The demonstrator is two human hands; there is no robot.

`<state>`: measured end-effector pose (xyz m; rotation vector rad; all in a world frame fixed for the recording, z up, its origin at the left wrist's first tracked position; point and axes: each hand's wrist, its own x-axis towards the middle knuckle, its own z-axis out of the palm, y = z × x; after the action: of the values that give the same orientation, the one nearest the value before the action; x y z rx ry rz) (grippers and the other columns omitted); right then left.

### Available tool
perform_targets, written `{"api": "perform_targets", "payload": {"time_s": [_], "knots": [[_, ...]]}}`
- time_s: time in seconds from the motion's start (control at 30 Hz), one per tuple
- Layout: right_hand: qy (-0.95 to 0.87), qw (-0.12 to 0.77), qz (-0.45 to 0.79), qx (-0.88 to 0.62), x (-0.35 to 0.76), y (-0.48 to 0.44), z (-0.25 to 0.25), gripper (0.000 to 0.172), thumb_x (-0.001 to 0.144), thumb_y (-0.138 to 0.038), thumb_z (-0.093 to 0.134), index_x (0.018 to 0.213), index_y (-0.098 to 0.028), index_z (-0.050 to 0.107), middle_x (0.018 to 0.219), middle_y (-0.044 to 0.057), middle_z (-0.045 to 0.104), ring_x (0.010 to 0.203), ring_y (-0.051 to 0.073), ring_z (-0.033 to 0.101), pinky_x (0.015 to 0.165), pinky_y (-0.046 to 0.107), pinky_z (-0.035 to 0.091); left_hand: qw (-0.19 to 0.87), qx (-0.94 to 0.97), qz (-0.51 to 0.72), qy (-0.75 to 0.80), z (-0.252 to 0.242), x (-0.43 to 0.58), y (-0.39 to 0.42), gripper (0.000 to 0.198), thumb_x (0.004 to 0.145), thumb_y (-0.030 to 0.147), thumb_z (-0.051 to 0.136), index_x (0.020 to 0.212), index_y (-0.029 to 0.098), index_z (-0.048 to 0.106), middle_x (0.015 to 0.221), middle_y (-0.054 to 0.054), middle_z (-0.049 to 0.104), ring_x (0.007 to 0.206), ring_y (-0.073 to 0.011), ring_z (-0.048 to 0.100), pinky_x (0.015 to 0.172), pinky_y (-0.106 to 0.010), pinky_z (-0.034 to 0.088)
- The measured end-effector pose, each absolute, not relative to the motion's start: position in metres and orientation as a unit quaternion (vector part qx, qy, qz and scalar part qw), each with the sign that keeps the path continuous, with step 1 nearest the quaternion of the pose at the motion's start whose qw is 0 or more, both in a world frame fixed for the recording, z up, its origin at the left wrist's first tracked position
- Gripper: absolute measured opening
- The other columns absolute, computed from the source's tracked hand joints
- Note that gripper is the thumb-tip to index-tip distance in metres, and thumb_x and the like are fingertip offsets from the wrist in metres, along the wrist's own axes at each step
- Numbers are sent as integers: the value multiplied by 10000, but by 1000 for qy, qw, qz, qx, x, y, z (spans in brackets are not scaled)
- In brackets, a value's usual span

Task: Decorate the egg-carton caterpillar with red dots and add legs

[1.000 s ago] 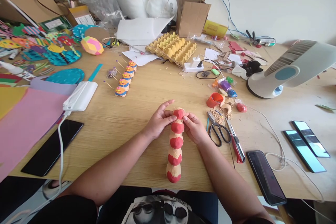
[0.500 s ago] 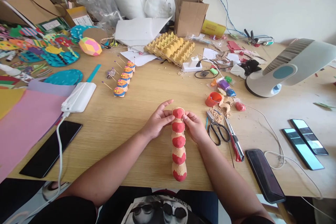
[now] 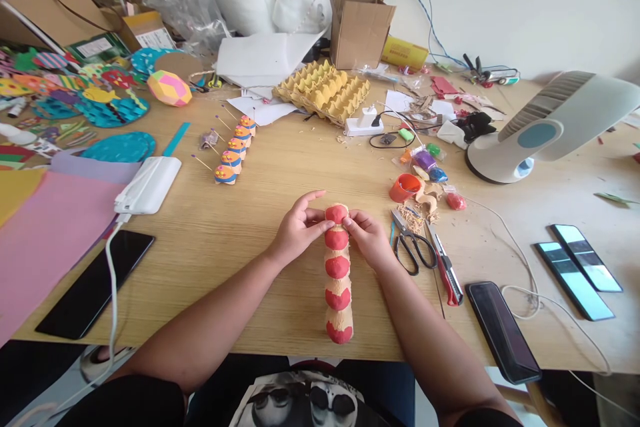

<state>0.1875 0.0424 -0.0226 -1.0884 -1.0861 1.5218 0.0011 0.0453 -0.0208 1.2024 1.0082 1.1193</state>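
A strip of egg-carton cups (image 3: 338, 273) with red clay caps lies lengthwise on the wooden table (image 3: 240, 233), running from the front edge towards the middle. My left hand (image 3: 296, 232) pinches the left side of the farthest cup, index finger raised. On the other side of that same cup, the fingers of my right hand (image 3: 369, 238) press against it. Both hands are closed on the strip's far end.
Scissors (image 3: 413, 247) and a red cutter (image 3: 447, 271) lie right of my right hand, with a red tape roll (image 3: 405, 188) and clay bits beyond. Phones (image 3: 503, 331) sit at both sides, a fan (image 3: 545, 130) at right, a painted cup caterpillar (image 3: 233, 151) and a power bank (image 3: 149, 185) at left.
The near end of the strip has swung slightly to the right, straightening the strip; both hands keep their grip on the far cup.
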Motion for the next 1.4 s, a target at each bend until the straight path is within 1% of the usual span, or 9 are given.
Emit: {"api": "perform_targets", "payload": {"time_s": [0.17, 0.33, 0.53, 0.77, 0.9, 1.0, 1.2, 1.3, 1.4], "knots": [[-446, 467, 624, -440, 188, 42, -21, 359, 749, -562, 810, 821, -222, 719, 743, -5, 647, 693, 150, 531, 665, 281, 446, 568, 512, 477, 433, -21, 1, 45, 788, 804, 353, 809, 1480, 215, 428, 990, -79, 782, 907, -208, 734, 874, -337, 550], [-441, 468, 637, -425, 189, 43, -22, 319, 725, -499, 849, 860, -233, 737, 834, 9, 709, 766, 172, 596, 731, 302, 487, 581, 499, 481, 427, -22, 1, 46, 791, 787, 354, 823, 1468, 215, 447, 966, -69, 780, 860, -197, 726, 832, -321, 543], [-438, 469, 638, -426, 190, 46, -28, 293, 717, -461, 865, 801, -223, 716, 774, -4, 686, 705, 154, 576, 683, 290, 463, 583, 502, 479, 423, -23, 2, 47, 791, 776, 343, 831, 1463, 215, 460, 931, -50, 769, 824, -180, 708, 815, -306, 529], [-397, 459, 683, -405, 191, 43, -26, 319, 732, -482, 854, 846, -223, 708, 827, 0, 692, 742, 151, 594, 725, 287, 479, 583, 503, 483, 418, -21, 3, 45, 776, 782, 334, 826, 1457, 219, 459, 891, -29, 747, 793, -156, 679, 796, -284, 515], [-361, 472, 701, -394, 191, 43, -28, 341, 734, -500, 854, 819, -222, 675, 777, -17, 657, 688, 130, 561, 669, 264, 460, 626, 476, 484, 383, -20, 2, 45, 772, 783, 341, 830, 1452, 222, 465, 931, -37, 744, 858, -169, 690, 850, -303, 520], [-348, 470, 716, -382, 190, 42, -28, 348, 727, -494, 862, 803, -223, 657, 741, -23, 634, 659, 129, 546, 657, 266, 457, 680, 428, 484, 347, -21, 2, 47, 719, 829, 401, 786, 1451, 216, 476, 882, -28, 736, 868, -177, 696, 861, -311, 525], [-351, 418, 757, -360, 188, 36, -26, 347, 725, -479, 866, 820, -214, 663, 727, -23, 620, 637, 119, 514, 622, 250, 429, 780, 311, 450, 305, -18, -1, 48, 687, 839, 364, 774, 1450, 238, 487, 791, 14, 711, 716, -124, 659, 719, -235, 488], [-375, 400, 759, -352, 187, 34, -27, 332, 747, -468, 855, 815, -210, 658, 728, -23, 612, 643, 117, 502, 620, 245, 416, 805, 293, 427, 289, -15, -3, 47, 695, 823, 334, 783, 1448, 235, 495, 719, 33, 677, 650, -112, 623, 671, -226, 460], [-396, 395, 753, -348, 187, 34, -29, 328, 751, -465, 853, 808, -207, 659, 721, -27, 608, 633, 113, 489, 615, 243, 397, 818, 289, 410, 281, -15, -5, 48, 729, 800, 302, 793, 1456, 232, 482, 718, 31, 672, 635, -114, 612, 655, -230, 455]]}}
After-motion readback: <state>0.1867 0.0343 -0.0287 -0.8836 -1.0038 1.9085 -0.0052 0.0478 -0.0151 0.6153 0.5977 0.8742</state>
